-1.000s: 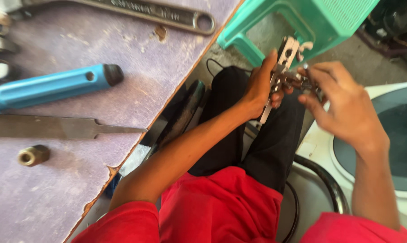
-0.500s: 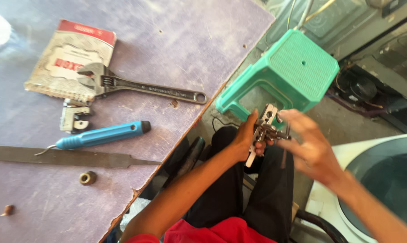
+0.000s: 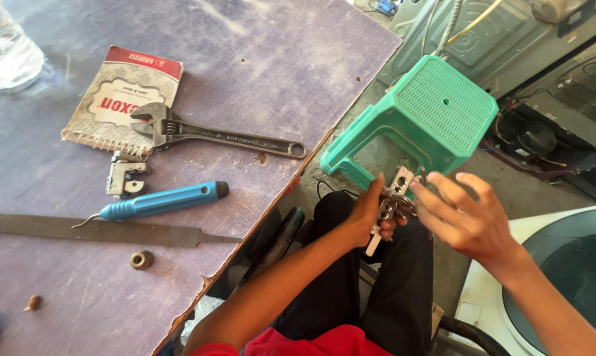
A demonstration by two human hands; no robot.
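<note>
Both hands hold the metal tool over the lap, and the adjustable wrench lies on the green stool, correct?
Not quite. The head view shows the adjustable wrench on the purple table, partly over a booklet, not on the green stool. Both hands, left and right, do hold the metal tool.

A worn purple bench [image 3: 258, 59] carries an adjustable wrench [image 3: 212, 135], blue-handled tool [image 3: 166, 200], flat file [image 3: 107, 231], brass nut [image 3: 140, 260] and booklet [image 3: 113, 92]

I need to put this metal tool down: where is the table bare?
Bare: the table's far corner beyond the adjustable wrench, and the near edge below the flat file. Crowded: booklet, wrench, blue-handled tool, brass nut.
</note>
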